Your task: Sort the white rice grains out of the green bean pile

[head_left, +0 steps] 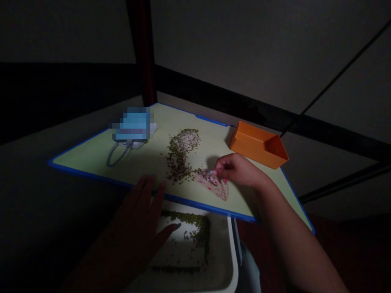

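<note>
Evidently, the right hand (236,169) is pinched on the pink protractor (222,191), which lies right of centre in the frame, just below and left of its fingertips. Thin and curved-edged, the piece carries small greenish seeds (more are scattered leftward). The left hand (139,215), lower left, has fingers spread.

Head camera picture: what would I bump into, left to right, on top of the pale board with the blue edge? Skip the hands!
Blurry blue-screened thing → scattered pile of small greenish grains → pink see-through fan-shaped piece → orange open-topped box.
</note>
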The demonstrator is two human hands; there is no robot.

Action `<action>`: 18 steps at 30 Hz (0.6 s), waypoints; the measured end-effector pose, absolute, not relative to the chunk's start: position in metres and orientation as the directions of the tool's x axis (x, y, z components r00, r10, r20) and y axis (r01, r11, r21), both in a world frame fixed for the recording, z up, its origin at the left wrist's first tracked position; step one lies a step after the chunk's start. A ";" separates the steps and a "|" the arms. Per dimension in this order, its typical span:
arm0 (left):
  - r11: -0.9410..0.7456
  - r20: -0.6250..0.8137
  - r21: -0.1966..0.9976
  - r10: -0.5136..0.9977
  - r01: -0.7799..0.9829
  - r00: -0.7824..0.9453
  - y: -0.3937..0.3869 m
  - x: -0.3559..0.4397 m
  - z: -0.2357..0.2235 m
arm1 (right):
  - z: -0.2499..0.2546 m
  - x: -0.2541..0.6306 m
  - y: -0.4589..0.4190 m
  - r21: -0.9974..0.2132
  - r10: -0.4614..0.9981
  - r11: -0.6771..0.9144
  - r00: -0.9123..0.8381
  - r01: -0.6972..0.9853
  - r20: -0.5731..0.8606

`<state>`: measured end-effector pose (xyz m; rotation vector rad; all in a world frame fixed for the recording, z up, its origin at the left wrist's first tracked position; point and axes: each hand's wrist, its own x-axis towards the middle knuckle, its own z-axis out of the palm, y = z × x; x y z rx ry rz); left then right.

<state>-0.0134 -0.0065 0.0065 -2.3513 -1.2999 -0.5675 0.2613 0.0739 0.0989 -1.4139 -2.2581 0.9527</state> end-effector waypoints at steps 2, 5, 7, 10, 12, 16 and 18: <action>-0.491 0.522 -0.130 0.705 0.861 0.480 -0.008 -0.013 0.009 | 0.099 0.260 0.072 -0.682 0.887 0.273 -0.452 0.679 -0.096; -0.493 0.507 -0.119 0.716 0.862 0.480 -0.009 -0.013 0.013 | 0.099 0.258 0.071 -0.690 0.896 0.249 -0.432 0.680 -0.102; -0.492 0.501 -0.120 0.720 0.862 0.480 -0.010 -0.014 0.015 | 0.099 0.257 0.070 -0.696 0.897 0.239 -0.429 0.677 -0.109; -0.498 0.503 -0.130 0.712 0.858 0.489 -0.010 -0.015 0.018 | 0.099 0.256 0.070 -0.691 0.901 0.227 -0.418 0.687 -0.119; -0.505 0.501 -0.139 0.706 0.852 0.501 -0.011 -0.016 0.019 | 0.098 0.256 0.070 -0.694 0.902 0.225 -0.416 0.684 -0.118; -0.509 0.493 -0.153 0.704 0.847 0.512 -0.010 -0.016 0.020 | 0.097 0.255 0.070 -0.716 0.890 0.233 -0.440 0.658 -0.115; -0.502 0.492 -0.151 0.709 0.852 0.505 -0.010 -0.016 0.020 | 0.097 0.254 0.069 -0.706 0.894 0.241 -0.436 0.666 -0.106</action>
